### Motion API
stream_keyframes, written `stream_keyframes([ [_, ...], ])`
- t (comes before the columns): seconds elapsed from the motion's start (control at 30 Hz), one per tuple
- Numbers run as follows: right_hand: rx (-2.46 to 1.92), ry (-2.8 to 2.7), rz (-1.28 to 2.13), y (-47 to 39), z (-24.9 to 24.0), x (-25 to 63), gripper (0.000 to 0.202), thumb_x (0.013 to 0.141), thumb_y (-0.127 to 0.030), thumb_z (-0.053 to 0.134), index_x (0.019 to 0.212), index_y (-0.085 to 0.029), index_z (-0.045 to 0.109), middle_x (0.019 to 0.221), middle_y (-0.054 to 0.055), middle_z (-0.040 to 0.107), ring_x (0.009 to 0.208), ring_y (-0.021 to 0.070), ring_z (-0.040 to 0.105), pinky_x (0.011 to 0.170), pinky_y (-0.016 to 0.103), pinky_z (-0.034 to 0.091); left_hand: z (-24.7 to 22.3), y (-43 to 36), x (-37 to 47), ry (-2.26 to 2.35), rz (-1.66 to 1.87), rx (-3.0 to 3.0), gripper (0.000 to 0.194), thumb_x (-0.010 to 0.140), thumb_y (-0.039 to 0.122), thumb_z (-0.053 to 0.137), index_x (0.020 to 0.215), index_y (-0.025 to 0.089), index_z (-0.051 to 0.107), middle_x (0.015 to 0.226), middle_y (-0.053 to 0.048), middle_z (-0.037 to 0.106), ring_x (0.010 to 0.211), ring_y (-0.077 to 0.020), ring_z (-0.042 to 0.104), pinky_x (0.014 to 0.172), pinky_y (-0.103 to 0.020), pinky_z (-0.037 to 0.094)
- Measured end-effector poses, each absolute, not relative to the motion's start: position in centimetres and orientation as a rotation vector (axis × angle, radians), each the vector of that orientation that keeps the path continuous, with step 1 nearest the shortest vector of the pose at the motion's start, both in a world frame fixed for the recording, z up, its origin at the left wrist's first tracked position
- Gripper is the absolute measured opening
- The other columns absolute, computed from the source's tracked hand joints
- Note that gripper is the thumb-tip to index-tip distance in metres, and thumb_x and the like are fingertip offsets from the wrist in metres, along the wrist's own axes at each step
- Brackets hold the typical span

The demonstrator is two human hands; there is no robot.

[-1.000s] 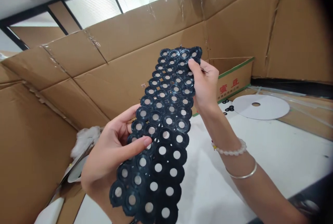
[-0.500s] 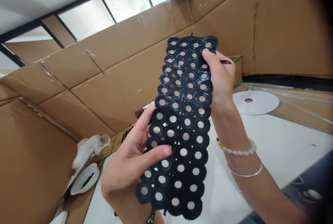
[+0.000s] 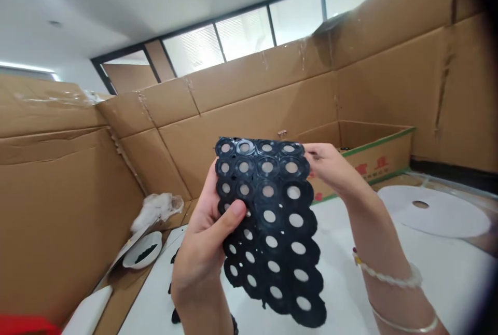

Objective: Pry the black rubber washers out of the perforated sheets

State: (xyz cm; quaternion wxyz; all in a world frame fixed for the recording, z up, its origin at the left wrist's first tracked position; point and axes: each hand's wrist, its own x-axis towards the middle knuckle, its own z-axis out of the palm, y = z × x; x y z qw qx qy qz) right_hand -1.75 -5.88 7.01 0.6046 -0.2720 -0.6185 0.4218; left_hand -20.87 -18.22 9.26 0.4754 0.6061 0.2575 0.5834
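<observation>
Above the tabletop [image 3: 340,273], clamps perforated black sheet [image 3: 257,203] by opposite edges in fingers of left hand [image 3: 206,236] and right hand [image 3: 333,166].

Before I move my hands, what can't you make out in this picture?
All in the head view:
- Left hand: fingertips except the thumb's, behind the black sheet of joined rings.
- Right hand: some fingertips, behind the sheet's edge.
- Bright red item: cut off by the lower left edge.
- White bowl: dark contents too small to identify.
- Green-edged brown cardboard box: its floor, mostly behind its front wall.
</observation>
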Motion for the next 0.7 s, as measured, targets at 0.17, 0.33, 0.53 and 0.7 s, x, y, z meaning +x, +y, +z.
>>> stream_keyframes([
  [0.17,-0.556,-1.377,0.924,-9.8,8.2,-1.4,0.041,0.082,-0.058,0.064,0.1,-0.022,0.073,0.088,0.009,0.076,0.081,0.0192,0.072,0.068,0.028,0.056,9.5,-19.1,-21.9,0.653,1.552,1.455,0.062,0.089,0.019,0.063,0.141,0.044,0.04,0.131,0.004,0.059,0.123,-0.0214,0.056,0.097,-0.025,0.054],
  [0.33,-0.484,-1.516,0.821,-12.6,8.6,-3.1,0.032,0.087,-0.052,0.06,0.078,-0.024,0.072,0.076,0.003,0.071,0.074,0.0173,0.068,0.068,0.027,0.054,9.6,-19.4,-22.0,0.743,1.539,1.52,0.056,0.089,0.024,0.064,0.139,0.041,0.043,0.131,0.002,0.058,0.121,-0.0217,0.057,0.093,-0.022,0.055],
  [0.53,-0.485,-1.488,0.667,-12.7,8.6,-4.1,0.045,0.09,-0.053,0.053,0.06,-0.02,0.057,0.059,0.0,0.051,0.065,0.0147,0.055,0.059,0.026,0.044,9.4,-18.7,-21.7,0.83,1.457,1.597,0.055,0.088,0.026,0.067,0.138,0.035,0.045,0.132,-0.002,0.058,0.116,-0.0238,0.06,0.085,-0.022,0.057],
  [0.7,-0.512,-1.43,0.613,-12.4,8.5,-3.9,0.044,0.091,-0.048,0.054,0.059,-0.018,0.054,0.059,-0.001,0.045,0.06,0.0111,0.045,0.057,0.024,0.039,9.2,-18.2,-21.8,0.832,1.403,1.628,0.054,0.086,0.027,0.069,0.136,0.031,0.048,0.13,-0.003,0.059,0.114,-0.0245,0.06,0.082,-0.023,0.058],
])
